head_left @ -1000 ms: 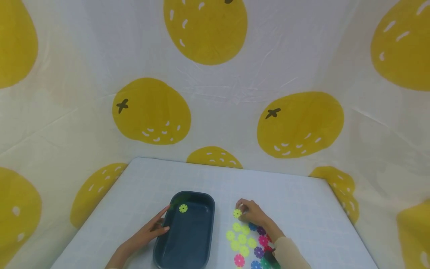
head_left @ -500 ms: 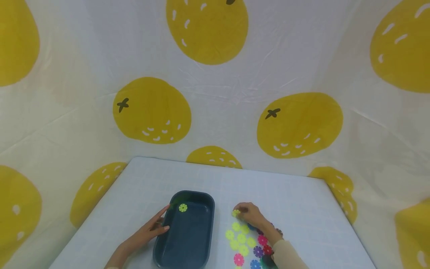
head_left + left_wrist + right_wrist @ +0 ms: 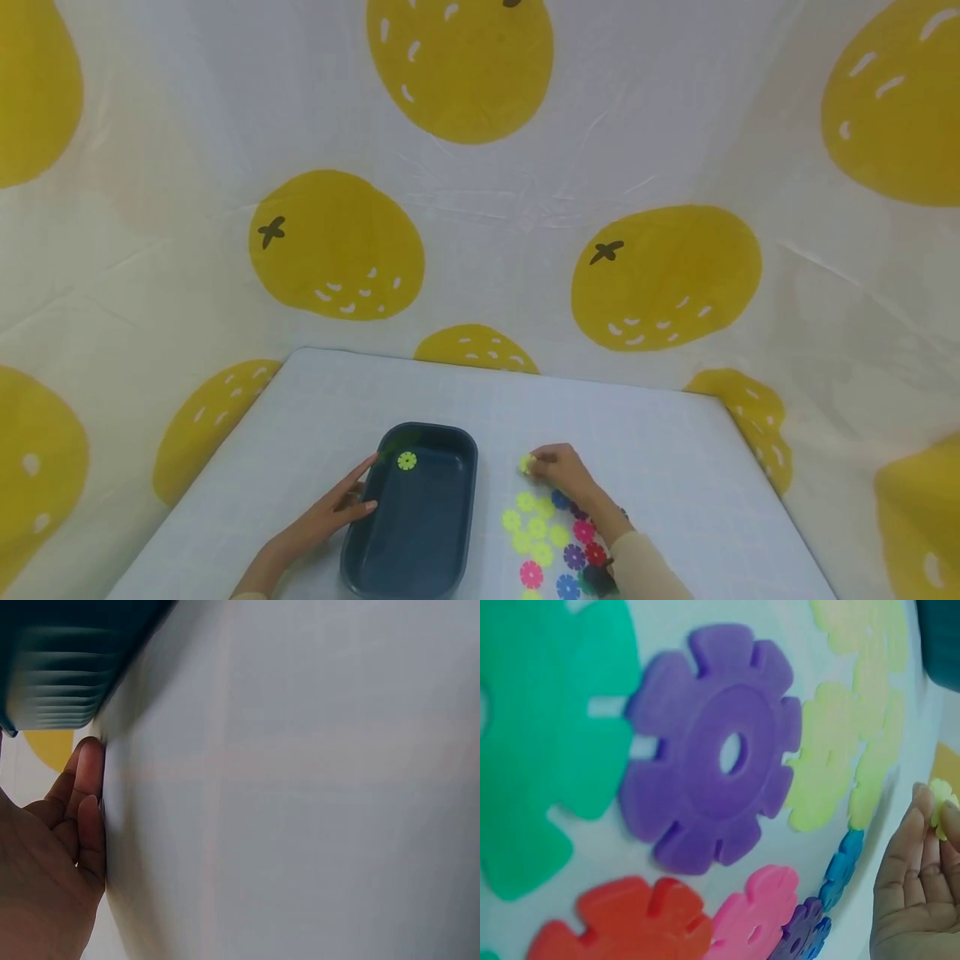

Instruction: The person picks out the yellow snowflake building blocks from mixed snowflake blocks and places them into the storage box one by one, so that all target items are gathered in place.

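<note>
— Right hand (image 3: pixel 566 472), lower centre-right of the head view: fingertips pinched on a yellow-green disc (image 3: pixel 527 463), lifted just above the table (image 3: pixel 660 467). Same pinch seen at the right edge of the right wrist view, disc (image 3: pixel 943 804) caught between the fingers (image 3: pixel 922 817).

— Left hand (image 3: pixel 337 510)?

— Lower left of centre, fingers straight and relaxed, grasping nothing, laid against the left wall of the dark blue tray (image 3: pixel 360 542). In the left wrist view, fingers (image 3: pixel 88 796) flat along the table (image 3: pixel 300 795), tray corner (image 3: pixel 56 664) in the upper left.

— Inside the tray?

— One yellow-green disc (image 3: pixel 407 460), flat near the far end, upper part of the basin.

— Rest of the discs?

— Clustered at the bottom right of centre, below the right hand: a yellow-green group (image 3: pixel 531 528), then a blue (image 3: pixel 559 499), a purple (image 3: pixel 574 556), a pink (image 3: pixel 531 573) and a red (image 3: pixel 596 554). Up close from the right wrist: big purple disc (image 3: pixel 712 754) mid-frame, green disc (image 3: pixel 540 735) at left, red (image 3: pixel 622 926) and pink (image 3: pixel 754 915) along the bottom.

— Behind?

— White cloth with yellow fruit prints (image 3: pixel 667 275) across the upper frame.
</note>
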A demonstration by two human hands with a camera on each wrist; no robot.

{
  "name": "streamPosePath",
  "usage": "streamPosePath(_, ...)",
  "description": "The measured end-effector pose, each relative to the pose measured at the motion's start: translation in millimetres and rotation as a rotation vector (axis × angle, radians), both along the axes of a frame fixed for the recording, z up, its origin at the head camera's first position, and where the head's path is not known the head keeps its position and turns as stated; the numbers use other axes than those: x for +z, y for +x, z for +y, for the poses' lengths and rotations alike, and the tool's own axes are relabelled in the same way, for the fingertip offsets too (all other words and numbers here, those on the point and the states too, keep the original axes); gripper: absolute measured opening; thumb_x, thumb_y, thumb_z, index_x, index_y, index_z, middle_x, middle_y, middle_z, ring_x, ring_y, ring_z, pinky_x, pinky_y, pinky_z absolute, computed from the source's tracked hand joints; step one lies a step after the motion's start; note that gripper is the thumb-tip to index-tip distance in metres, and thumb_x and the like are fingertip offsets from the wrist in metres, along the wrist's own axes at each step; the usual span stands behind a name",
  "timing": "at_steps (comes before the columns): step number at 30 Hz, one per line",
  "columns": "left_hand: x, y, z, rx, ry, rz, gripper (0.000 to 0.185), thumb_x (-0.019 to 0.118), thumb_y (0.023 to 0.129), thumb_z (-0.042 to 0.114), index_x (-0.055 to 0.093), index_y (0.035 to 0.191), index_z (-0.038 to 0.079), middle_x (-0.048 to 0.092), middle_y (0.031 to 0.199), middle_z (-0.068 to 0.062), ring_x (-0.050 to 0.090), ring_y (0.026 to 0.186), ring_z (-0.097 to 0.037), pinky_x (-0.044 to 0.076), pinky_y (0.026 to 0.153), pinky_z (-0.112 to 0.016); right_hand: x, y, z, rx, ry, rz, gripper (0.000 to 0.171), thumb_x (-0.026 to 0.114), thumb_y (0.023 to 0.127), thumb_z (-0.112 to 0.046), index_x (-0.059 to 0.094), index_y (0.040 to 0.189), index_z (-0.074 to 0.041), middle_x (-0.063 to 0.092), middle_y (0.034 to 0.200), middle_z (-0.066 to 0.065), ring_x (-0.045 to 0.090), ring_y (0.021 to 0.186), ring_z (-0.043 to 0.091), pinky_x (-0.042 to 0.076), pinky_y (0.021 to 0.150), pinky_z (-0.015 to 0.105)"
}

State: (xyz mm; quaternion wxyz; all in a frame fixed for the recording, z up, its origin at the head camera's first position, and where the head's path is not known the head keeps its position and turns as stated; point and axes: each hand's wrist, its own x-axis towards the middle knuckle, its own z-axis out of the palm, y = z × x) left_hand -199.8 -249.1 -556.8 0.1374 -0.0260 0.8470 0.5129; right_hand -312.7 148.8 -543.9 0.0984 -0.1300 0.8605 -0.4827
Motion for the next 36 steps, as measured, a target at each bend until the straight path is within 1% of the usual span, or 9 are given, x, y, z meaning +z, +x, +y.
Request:
streamPosePath(6,1.9,1.5,-0.1,-0.01,0.01,0.016,0.067,0.059,0.086,0.047,0.021,0.14,0.05,0.027,0.147,-0.012,0.033,0.126,-0.035,0.033,0.092,-0.059,1.5,-0.8,-3.1,-0.098,-0.09,-0.128,0.032,0.069,0.081,-0.018,0.065,0.104,0.005,0.067,0.085,0.007,0.065,0.071,0.018,0.052,0.068,0.031)
streamPosePath(9,2.2,2.7,-1.7,-0.024,0.024,0.027,0.067,0.059,0.087,0.044,0.021,0.141,0.049,0.027,0.146,-0.012,0.033,0.126,-0.035,0.032,0.093,-0.059,1.6,-0.6,-4.5,-0.136,-0.113,-0.192,0.036,0.07,0.081,-0.02,0.064,0.106,0.004,0.066,0.087,0.008,0.066,0.073,0.019,0.052,0.069,0.03)
streamPosePath(14,1.4,3.1,-3.5,-0.038,0.027,0.031,0.067,0.059,0.087,0.044,0.02,0.141,0.05,0.027,0.146,-0.012,0.033,0.125,-0.034,0.032,0.093,-0.059,4.1,0.2,-5.1,-0.16,-0.133,-0.252,0.04,0.071,0.08,-0.023,0.063,0.109,0.003,0.066,0.09,0.008,0.066,0.075,0.019,0.051,0.07,0.029)
streamPosePath(17,0.0,2.5,-4.7,-0.039,0.03,0.033,0.066,0.058,0.088,0.043,0.02,0.141,0.05,0.026,0.147,-0.012,0.032,0.126,-0.035,0.031,0.093,-0.059,9.4,1.7,-5.7,-0.171,-0.204,-0.325,0.042,0.071,0.081,-0.021,0.06,0.112,0.005,0.067,0.091,0.01,0.067,0.078,0.021,0.052,0.071,0.031)
streamPosePath(21,-3.7,0.2,-4.6,-0.034,0.026,0.032,0.067,0.059,0.087,0.044,0.02,0.14,0.051,0.025,0.148,-0.011,0.031,0.128,-0.034,0.032,0.094,-0.058,17.7,3.4,-5.4,-0.186,-0.34,-0.423,0.042,0.069,0.082,-0.014,0.055,0.115,0.01,0.067,0.092,0.015,0.068,0.082,0.024,0.051,0.074,0.033)
streamPosePath(24,-5.9,0.4,-5.2,-0.029,0.023,0.033,0.067,0.06,0.086,0.045,0.02,0.14,0.051,0.026,0.147,-0.012,0.032,0.128,-0.034,0.033,0.094,-0.056,22.0,3.9,-7.9,-0.167,-0.399,-0.444,0.041,0.067,0.083,-0.01,0.054,0.115,0.012,0.067,0.092,0.017,0.068,0.083,0.025,0.051,0.074,0.033)
streamPosePath(30,-6.0,1.7,-5.7,-0.022,0.021,0.054,0.067,0.062,0.086,0.041,0.022,0.14,0.049,0.03,0.145,-0.013,0.034,0.126,-0.034,0.032,0.094,-0.057,27.8,6.3,-14.1,-0.108,-0.414,-0.446,0.041,0.067,0.084,-0.013,0.055,0.115,0.011,0.067,0.094,0.016,0.067,0.085,0.024,0.051,0.074,0.03)
streamPosePath(32,-4.8,1.0,-6.1,-0.018,0.002,0.064,0.068,0.063,0.085,0.042,0.024,0.139,0.05,0.036,0.14,-0.013,0.04,0.121,-0.031,0.036,0.091,-0.054,30.5,7.5,-16.6,-0.1,-0.405,-0.447,0.04,0.067,0.084,-0.015,0.057,0.114,0.009,0.067,0.094,0.015,0.067,0.085,0.023,0.05,0.074,0.03)
streamPosePath(36,-5.9,-1.6,-7.8,-0.01,-0.054,0.098,0.069,0.067,0.081,0.043,0.027,0.137,0.051,0.048,0.124,-0.009,0.05,0.102,-0.022,0.043,0.079,-0.041,35.6,9.6,-22.4,-0.076,-0.393,-0.451,0.042,0.069,0.083,-0.019,0.058,0.114,0.007,0.067,0.094,0.015,0.067,0.086,0.023,0.05,0.074,0.029)
